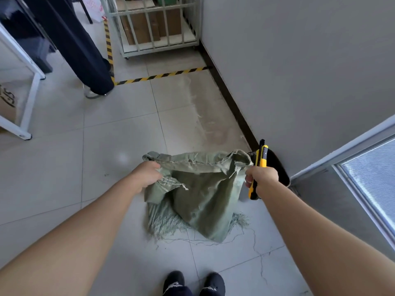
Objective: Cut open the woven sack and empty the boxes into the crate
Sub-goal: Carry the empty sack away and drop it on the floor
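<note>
A green woven sack (203,195) hangs limp above the tiled floor, its frayed lower edge trailing loose threads on the tiles. My left hand (147,174) grips the sack's upper left edge. My right hand (261,178) pinches the upper right edge while also holding a yellow and black utility knife (259,167), blade end up. No boxes show in or under the sack. Behind my right hand stands a dark object (277,165) against the wall, mostly hidden.
A white barred cage cart (156,24) with cardboard boxes stands at the back behind yellow-black floor tape (162,76). Another person's dark trouser leg (85,56) is at upper left, beside a white table frame (30,99). A wall and a window frame (363,167) close the right side.
</note>
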`<state>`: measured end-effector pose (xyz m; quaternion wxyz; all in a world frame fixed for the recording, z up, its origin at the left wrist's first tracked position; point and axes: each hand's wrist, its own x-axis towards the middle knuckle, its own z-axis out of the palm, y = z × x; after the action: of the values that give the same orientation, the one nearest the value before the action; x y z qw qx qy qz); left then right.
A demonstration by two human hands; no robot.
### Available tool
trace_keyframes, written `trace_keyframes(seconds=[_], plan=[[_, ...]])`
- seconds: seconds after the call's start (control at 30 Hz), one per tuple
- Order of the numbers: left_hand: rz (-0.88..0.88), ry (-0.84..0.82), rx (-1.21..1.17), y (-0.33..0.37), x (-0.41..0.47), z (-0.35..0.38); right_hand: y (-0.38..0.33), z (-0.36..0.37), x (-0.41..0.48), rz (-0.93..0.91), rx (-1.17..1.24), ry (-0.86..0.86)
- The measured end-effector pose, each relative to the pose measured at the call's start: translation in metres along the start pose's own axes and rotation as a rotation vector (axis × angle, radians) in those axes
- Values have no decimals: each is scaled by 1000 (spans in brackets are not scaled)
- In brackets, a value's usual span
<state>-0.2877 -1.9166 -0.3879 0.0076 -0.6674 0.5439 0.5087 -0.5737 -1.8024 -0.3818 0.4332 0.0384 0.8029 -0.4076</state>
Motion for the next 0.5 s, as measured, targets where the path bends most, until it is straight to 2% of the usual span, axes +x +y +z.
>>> trace_keyframes(seconds=[0.2,0.5], plan=[[38,35,24,42,-37,-3,-30,-13,-31,5,31,-85],[107,-2,15,83,-76,-2,-60,-32,-65,-48,56,-122]])
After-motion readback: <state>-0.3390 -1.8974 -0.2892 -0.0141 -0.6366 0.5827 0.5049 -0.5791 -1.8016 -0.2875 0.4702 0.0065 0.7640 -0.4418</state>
